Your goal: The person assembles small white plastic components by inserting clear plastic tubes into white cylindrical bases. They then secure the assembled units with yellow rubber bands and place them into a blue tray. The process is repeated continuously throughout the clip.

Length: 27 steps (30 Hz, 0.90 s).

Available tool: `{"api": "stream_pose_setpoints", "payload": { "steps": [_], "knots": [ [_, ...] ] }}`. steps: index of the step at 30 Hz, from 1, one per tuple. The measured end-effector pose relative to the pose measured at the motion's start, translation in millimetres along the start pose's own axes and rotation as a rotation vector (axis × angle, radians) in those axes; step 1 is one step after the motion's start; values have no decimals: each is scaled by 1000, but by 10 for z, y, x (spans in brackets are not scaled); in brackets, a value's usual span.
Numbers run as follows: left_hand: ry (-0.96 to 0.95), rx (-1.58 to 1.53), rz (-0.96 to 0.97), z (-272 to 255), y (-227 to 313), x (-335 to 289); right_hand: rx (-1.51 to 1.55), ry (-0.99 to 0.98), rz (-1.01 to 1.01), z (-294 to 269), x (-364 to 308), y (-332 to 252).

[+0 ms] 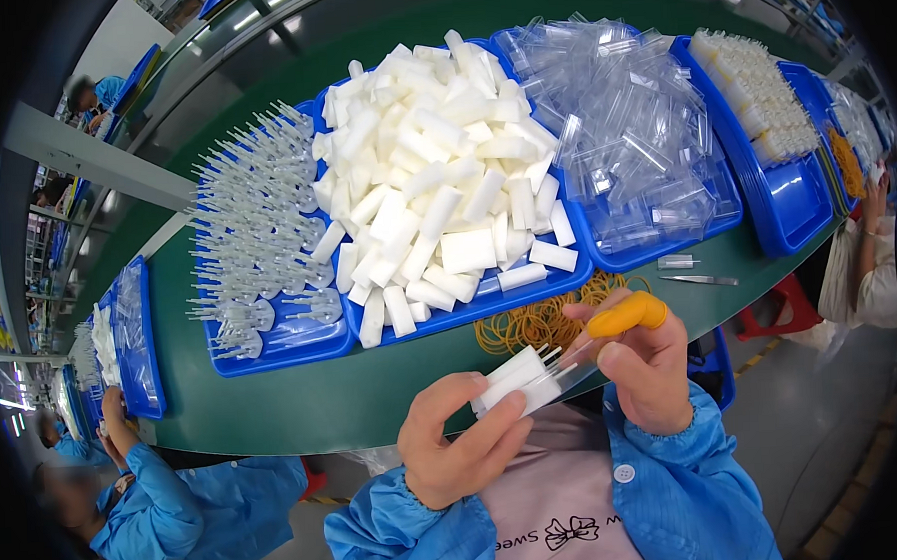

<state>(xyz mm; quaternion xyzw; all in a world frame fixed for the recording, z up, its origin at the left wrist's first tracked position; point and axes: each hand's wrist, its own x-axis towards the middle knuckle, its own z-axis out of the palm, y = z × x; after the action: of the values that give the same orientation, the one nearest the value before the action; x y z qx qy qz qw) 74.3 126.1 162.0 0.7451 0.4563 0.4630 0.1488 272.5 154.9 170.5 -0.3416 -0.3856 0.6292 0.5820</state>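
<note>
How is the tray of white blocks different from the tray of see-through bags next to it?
The tray of white blocks is heaped with solid, opaque white pieces; the tray of clear bags is piled with thin, transparent, crinkly sleeves. The blocks look chunky and stack in a mound; the bags lie flatter and shiny. Both trays are blue, sit side by side on the green table, and are full. The left hand and right hand hold white blocks in a clear bag.

Three blue trays (529,296) ahead, one pair of tweezers (699,280), two hands
</note>
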Motion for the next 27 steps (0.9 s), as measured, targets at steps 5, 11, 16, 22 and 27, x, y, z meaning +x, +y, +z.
{"api": "stream_pose_setpoints", "payload": {
  "steps": [5, 11, 16, 22, 27],
  "knots": [
    [-42, 55, 81, 11, -48, -12, 64, -33, 24, -17, 11, 23],
    [-40, 119, 102, 22, -11, -21, 162, 27, 149, 8, 38, 42],
    [-68, 71, 1, 62, -6, -8, -67, 35, 27, 23, 29, -11],
    [-68, 24, -39, 103, -8, 3, -269, -45, -236, -66, 36, 13],
    [-64, 86, 15, 83, 4, 54, 94, 30, 117, -70, 51, 8]
  ]
}}
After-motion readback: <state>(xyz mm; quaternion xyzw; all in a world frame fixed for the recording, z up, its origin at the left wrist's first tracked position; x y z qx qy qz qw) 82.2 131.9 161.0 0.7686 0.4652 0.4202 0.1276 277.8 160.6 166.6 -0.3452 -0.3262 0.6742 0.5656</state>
